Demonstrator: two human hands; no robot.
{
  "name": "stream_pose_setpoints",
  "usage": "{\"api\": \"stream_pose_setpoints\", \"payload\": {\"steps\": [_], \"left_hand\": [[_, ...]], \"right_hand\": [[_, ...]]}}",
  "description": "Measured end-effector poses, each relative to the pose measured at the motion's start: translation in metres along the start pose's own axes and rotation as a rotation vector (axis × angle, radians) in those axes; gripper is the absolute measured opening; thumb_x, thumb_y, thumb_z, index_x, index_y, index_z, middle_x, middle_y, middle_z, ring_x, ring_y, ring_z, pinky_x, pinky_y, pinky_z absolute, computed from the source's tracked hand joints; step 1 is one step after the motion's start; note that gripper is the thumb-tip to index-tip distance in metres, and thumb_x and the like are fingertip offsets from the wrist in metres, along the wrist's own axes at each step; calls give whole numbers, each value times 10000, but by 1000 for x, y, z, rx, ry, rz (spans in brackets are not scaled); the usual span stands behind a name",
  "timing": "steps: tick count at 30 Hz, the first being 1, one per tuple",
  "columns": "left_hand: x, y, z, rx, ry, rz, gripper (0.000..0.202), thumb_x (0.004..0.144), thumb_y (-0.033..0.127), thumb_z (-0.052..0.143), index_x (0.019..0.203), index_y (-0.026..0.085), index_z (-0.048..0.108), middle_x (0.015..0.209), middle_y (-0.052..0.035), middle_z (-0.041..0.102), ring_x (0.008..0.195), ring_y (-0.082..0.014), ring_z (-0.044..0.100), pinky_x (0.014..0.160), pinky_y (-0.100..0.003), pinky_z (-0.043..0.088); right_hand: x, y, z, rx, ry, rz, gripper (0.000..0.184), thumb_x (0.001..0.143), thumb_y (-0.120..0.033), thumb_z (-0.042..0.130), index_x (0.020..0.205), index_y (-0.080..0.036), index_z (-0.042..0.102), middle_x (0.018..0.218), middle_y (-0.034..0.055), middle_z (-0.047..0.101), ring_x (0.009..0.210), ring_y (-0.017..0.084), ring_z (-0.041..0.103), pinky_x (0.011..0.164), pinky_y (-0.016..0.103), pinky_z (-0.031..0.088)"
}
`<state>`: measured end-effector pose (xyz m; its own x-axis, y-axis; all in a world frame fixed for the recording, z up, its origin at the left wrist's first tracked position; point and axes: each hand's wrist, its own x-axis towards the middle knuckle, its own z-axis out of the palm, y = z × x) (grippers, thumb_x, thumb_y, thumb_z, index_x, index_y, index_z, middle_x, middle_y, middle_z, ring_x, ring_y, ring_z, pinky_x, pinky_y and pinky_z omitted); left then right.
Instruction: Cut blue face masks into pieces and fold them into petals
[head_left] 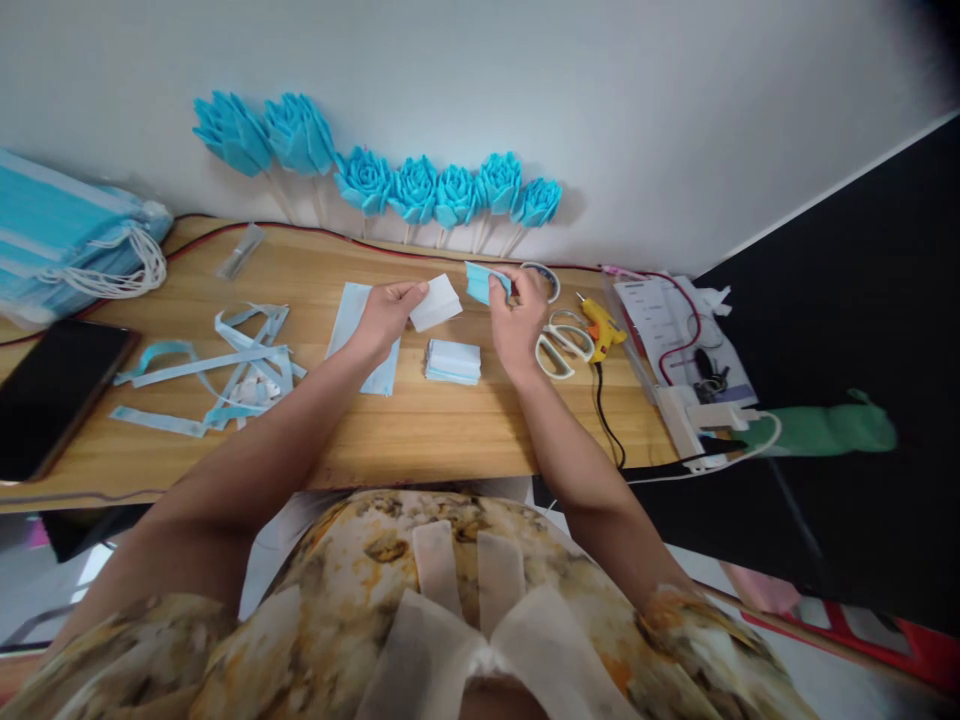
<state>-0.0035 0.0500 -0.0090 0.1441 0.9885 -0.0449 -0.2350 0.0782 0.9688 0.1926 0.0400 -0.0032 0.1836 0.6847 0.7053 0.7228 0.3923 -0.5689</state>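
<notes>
Between thumb and fingers, my left hand [388, 318] pinches a white square of mask fabric [437, 303]. My right hand [519, 318] grips a blue piece of mask fabric [483, 283] by its right side, a small gap apart from the white one. Below and between the hands sits a small stack of cut mask pieces [453, 362], pale on top with blue edges. Partly under my left hand lies a longer light-blue mask strip [381, 375]. White-handled scissors [555, 355] rest to the right of my right hand.
Blue fabric flowers [415, 188] on sticks line the wall. Trimmed strips [210, 365], a phone [64, 385] and bagged masks [67, 235] lie left. On the right are a yellow glue gun [602, 330] with its cord, a tape roll [551, 283] and a power strip [681, 428].
</notes>
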Motion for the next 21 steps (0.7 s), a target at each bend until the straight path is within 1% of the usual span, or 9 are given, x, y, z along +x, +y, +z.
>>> {"api": "stream_pose_setpoints", "payload": {"steps": [3, 6, 9, 11, 13, 16, 19, 21], "left_hand": [[-2, 1, 3, 14, -6, 22, 311, 878, 365, 744, 664, 145, 697, 622, 4, 614, 576, -101, 507, 574, -236, 390], [-2, 0, 4, 12, -30, 44, 347, 863, 400, 752, 637, 151, 668, 596, 14, 581, 556, -92, 472, 555, -232, 363], [0, -4, 2, -1, -52, 59, 453, 862, 525, 732, 607, 170, 613, 577, 14, 549, 551, -104, 472, 562, -246, 375], [2, -6, 0, -7, -51, 64, 480, 855, 596, 715, 636, 178, 624, 616, 0, 583, 587, -122, 518, 593, -257, 405], [3, -6, -1, -8, -75, 66, 442, 816, 601, 751, 708, 179, 680, 693, -14, 647, 645, -134, 564, 623, -256, 427], [2, -4, -1, -47, -119, 58, 346, 706, 486, 860, 810, 177, 745, 753, -10, 704, 673, -127, 585, 650, -246, 448], [0, 0, 1, -52, -94, 46, 281, 669, 368, 872, 836, 168, 764, 739, -4, 721, 647, -123, 585, 658, -253, 464], [-2, 1, 3, -26, -79, 42, 267, 690, 330, 849, 885, 161, 777, 802, -19, 753, 689, -136, 616, 692, -264, 485]], "right_hand": [[-8, -10, 1, -52, -76, -124, 175, 993, -282, 549, 981, -229, 715, 929, 63, 704, 947, 232, 634, 907, 410, 493], [-18, -18, 4, -116, -219, -211, 217, 990, -256, 535, 1024, -234, 749, 939, 73, 716, 944, 242, 637, 881, 410, 485], [-23, -24, 8, -151, -355, -259, 241, 989, -323, 567, 1096, -234, 764, 975, 78, 747, 973, 247, 655, 879, 406, 471], [-25, -27, 8, -145, -404, -268, 290, 994, -390, 574, 1147, -224, 756, 1025, 81, 772, 1009, 249, 668, 886, 404, 460], [-25, -29, 7, -118, -433, -266, 326, 1006, -424, 555, 1165, -211, 744, 1065, 80, 787, 1023, 243, 679, 893, 396, 454], [-21, -30, 3, -62, -431, -227, 318, 1030, -421, 506, 1099, -220, 742, 1035, 67, 793, 993, 225, 690, 901, 388, 455], [-15, -27, -2, 1, -305, -123, 298, 1035, -407, 478, 1052, -242, 726, 1015, 67, 774, 1007, 230, 678, 946, 410, 466], [-11, -24, -3, 58, -225, -35, 272, 1018, -421, 506, 1117, -254, 697, 1099, 77, 749, 1096, 246, 654, 1024, 444, 462]]}}
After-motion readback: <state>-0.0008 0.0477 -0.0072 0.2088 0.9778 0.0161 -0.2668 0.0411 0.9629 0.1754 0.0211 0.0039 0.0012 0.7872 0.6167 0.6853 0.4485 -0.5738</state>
